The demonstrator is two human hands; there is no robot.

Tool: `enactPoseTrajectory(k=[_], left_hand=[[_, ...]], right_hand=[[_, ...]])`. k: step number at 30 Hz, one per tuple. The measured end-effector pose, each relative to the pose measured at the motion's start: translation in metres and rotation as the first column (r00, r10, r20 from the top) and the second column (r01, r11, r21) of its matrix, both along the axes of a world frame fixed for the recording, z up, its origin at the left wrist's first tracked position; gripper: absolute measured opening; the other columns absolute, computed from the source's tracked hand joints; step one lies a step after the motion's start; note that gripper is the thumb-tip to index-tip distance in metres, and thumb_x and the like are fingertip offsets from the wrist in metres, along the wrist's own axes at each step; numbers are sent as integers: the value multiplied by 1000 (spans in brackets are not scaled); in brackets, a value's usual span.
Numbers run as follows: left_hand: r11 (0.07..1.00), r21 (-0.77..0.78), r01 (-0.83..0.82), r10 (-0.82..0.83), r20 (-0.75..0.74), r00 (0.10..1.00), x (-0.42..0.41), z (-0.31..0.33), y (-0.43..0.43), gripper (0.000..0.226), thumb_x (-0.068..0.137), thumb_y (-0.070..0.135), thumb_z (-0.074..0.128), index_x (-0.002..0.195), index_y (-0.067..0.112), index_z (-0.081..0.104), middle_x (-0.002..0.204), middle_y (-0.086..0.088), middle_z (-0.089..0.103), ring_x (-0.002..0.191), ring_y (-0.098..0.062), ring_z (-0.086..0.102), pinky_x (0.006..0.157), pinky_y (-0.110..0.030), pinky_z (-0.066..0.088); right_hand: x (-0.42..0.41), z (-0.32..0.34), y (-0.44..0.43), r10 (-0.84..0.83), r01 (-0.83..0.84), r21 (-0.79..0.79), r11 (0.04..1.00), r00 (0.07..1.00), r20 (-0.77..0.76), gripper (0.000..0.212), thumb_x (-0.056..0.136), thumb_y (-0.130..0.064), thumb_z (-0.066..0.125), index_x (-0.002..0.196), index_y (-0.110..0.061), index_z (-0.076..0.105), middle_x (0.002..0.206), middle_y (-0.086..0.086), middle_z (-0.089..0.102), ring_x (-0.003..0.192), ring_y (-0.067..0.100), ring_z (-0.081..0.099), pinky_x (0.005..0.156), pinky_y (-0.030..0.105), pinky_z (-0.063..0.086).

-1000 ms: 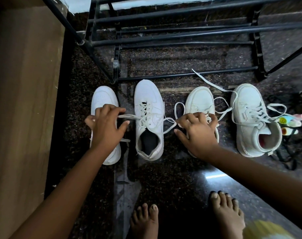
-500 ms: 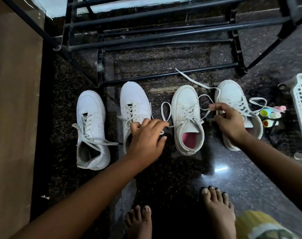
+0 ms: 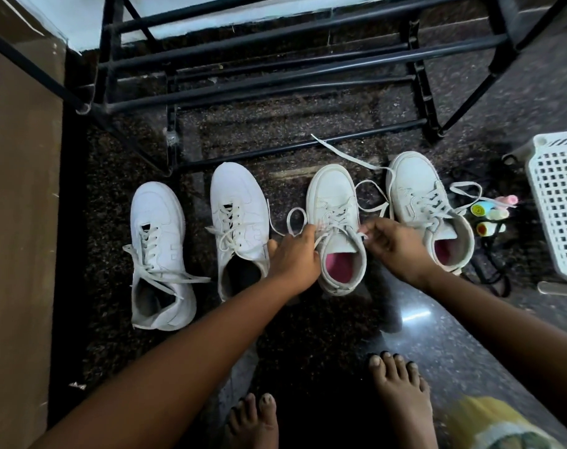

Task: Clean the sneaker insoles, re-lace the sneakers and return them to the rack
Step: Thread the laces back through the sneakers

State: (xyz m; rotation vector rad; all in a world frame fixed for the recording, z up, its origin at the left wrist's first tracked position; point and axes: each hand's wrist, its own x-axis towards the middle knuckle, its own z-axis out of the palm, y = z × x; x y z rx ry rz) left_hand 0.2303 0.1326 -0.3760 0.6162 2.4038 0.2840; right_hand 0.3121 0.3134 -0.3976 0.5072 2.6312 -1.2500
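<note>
Four white sneakers stand in a row on the dark floor before a black metal rack [image 3: 275, 82]. The far-left sneaker [image 3: 156, 251] and the second sneaker [image 3: 237, 218] have dark insides and loose laces. The third sneaker [image 3: 337, 228] and the far-right sneaker [image 3: 428, 205] show pink insoles. My left hand [image 3: 295, 254] pinches the third sneaker's lace on its left side. On its right side, my right hand [image 3: 389, 243] holds the other lace end. A long loose lace [image 3: 347, 153] trails from the far-right sneaker toward the rack.
A white perforated plastic basket [image 3: 557, 209] sits at the right edge. Small colourful tubes [image 3: 489, 212] and black cords lie between it and the far-right sneaker. A brown wooden panel [image 3: 16, 222] runs along the left. My bare feet [image 3: 398, 390] stand below the sneakers.
My hands have left the second sneaker's laces and shifted right to the third sneaker, where each now holds a lace end. The view has swung right, bringing the basket in.
</note>
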Motion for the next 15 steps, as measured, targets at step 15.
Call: enactPoseTrajectory(k=[15], left_hand=[[947, 320, 9, 77, -254, 964, -28, 119, -20, 32, 95, 44, 43, 75, 25, 58, 60, 12, 49, 90, -11, 47, 78, -34, 16]], right_hand=[[-12, 116, 18, -160, 133, -271, 953, 984, -80, 45, 96, -31, 46, 63, -1, 51, 53, 1, 53, 48, 3, 47, 49, 9, 35]])
